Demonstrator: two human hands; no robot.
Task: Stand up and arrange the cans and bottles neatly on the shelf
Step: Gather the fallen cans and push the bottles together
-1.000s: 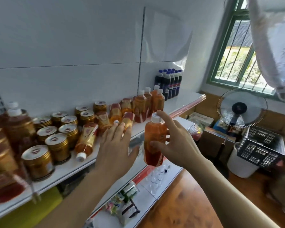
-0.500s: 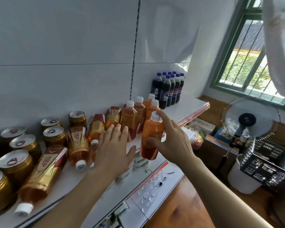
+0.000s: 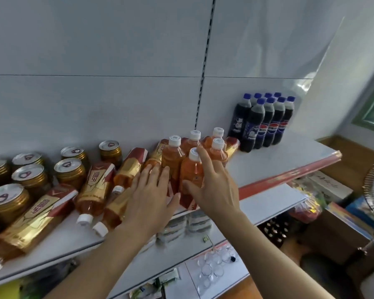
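While right grip holds it, orange bottle upright (white cap).

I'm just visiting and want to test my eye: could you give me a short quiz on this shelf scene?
1. True or false: every orange bottle on the shelf stands upright.
2. Which hand grips a standing orange bottle? A) left B) right C) neither
3. Fill in: the dark bottles at the far right have ____ caps.

Key:
1. False: several orange bottles, such as the nearest lying bottle, lie on their sides beside the gold cans.
2. B: the right hand wraps round it, while the left hand reaches flat over the lying ones.
3. Blue.
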